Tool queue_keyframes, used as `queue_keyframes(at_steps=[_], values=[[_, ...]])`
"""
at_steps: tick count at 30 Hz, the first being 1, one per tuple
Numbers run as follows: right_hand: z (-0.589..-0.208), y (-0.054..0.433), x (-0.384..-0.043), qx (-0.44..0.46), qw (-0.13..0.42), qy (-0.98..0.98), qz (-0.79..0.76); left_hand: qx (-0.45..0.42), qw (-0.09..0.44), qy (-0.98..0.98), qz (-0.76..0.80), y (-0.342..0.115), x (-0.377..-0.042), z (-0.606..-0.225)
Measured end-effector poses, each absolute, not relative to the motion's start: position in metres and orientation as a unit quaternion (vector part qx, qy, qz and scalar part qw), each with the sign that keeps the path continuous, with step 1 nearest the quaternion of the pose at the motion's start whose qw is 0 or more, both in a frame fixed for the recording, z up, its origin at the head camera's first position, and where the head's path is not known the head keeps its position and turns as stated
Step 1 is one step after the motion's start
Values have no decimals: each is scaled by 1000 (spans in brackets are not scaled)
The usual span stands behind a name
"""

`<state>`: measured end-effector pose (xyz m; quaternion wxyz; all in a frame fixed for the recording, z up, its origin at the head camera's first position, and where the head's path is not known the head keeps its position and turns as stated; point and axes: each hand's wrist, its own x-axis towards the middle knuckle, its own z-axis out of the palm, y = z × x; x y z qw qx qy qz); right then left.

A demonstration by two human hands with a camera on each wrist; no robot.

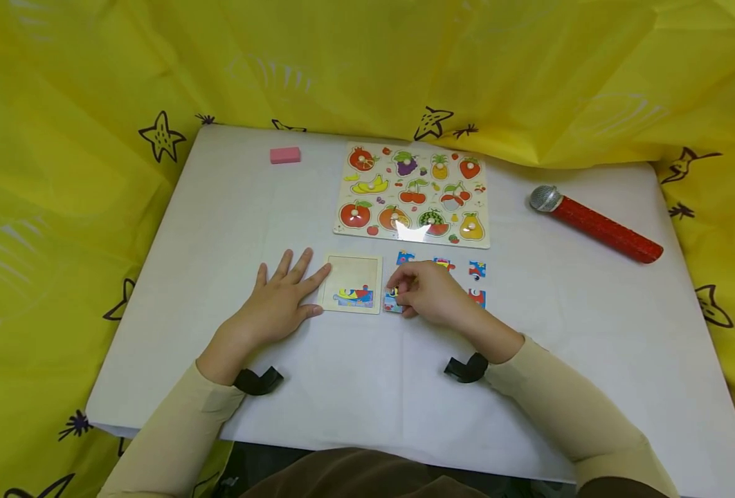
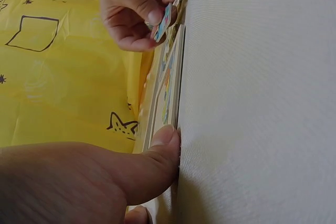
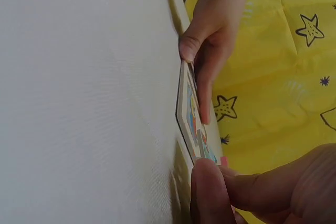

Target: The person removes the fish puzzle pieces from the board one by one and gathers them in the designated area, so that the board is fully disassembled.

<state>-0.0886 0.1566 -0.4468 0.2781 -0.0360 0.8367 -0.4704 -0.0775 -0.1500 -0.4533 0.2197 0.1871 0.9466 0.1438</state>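
Note:
My left hand (image 1: 278, 302) lies spread on the white table, its thumb and index finger at the left edge of a square wooden puzzle tray (image 1: 354, 259). Inside the tray, joined jigsaw pieces (image 1: 355, 297) in yellow, red and blue fill part of the bottom. Just right of the tray, my right hand (image 1: 430, 294) pinches a blue jigsaw piece (image 1: 393, 302) between thumb and fingers. In the left wrist view that piece (image 2: 163, 23) is tilted, held above the tray level. Several loose jigsaw pieces (image 1: 477, 269) lie around the right hand, partly hidden by it.
Behind the tray lies a wooden fruit peg board (image 1: 411, 197). A pink block (image 1: 285, 155) sits at the back left, and a red microphone (image 1: 604, 226) with a silver head at the right. Yellow cloth (image 1: 367, 62) hangs around the table's back and sides.

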Motion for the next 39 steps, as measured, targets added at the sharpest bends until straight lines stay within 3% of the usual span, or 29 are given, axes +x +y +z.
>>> queue_keyframes(at_steps=[7,39], values=[[-448,165,-79,-31,273,852,-446,189,217,947,146,-150,-77,-452],[-446,151,-71,-106,151,930,-316,190,220,945,152,-151,-78,-453]])
